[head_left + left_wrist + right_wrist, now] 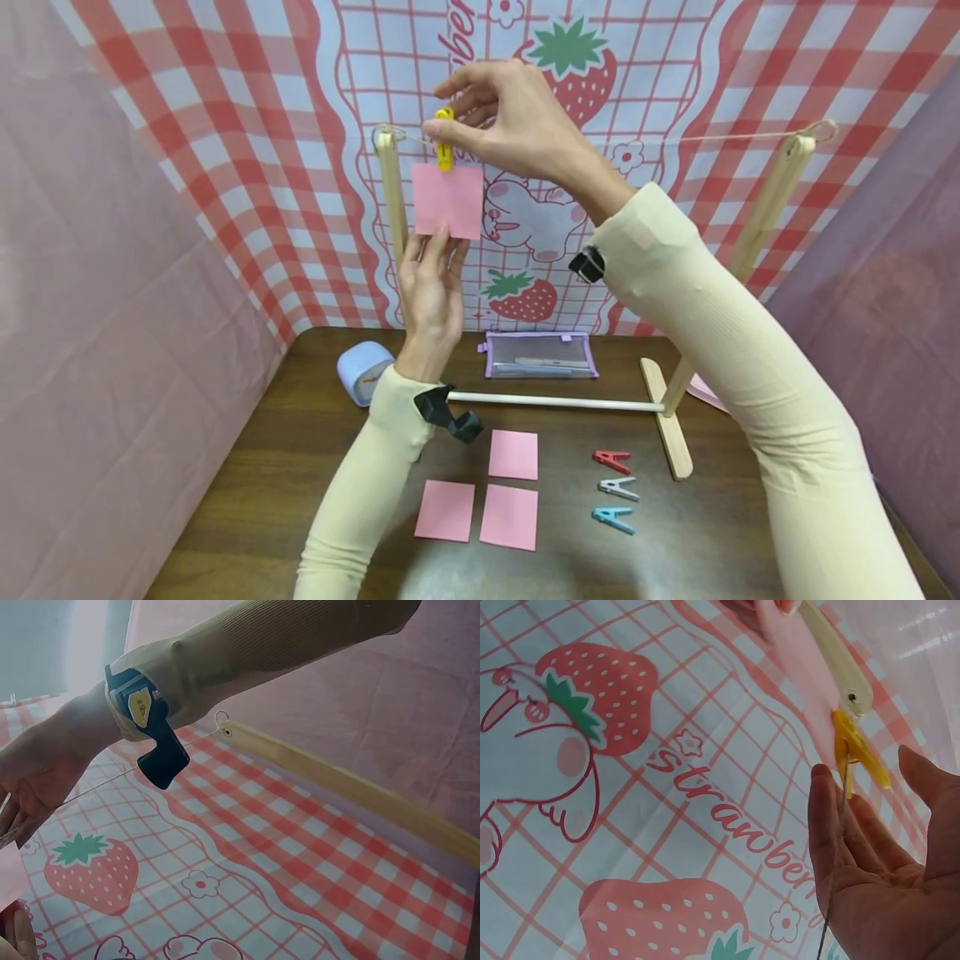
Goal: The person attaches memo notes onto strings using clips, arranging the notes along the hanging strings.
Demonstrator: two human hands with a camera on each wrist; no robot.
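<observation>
A yellow clothespin (445, 156) clips the top edge of a square pink paper note (447, 202) at the string (727, 137), near the left post. My left hand (432, 304) pinches the note's bottom edge from below, with a fingertip over its front. Around the clothespin's upper end is my right hand (528, 121). In the right wrist view, that hand's thumb and fingers stand spread apart, and the clothespin's (851, 742) handles lie between them without being squeezed. The left wrist view shows only a sliver of the note (10, 876) at its edge.
Three pink notes (513, 455) lie on the brown table (247, 500). Red (612, 461), white (618, 488) and blue (613, 519) clothespins lie to their right. A wooden frame's right post (768, 208) and white bar (555, 402) stand before a pencil pouch (540, 356) and blue clock (363, 371).
</observation>
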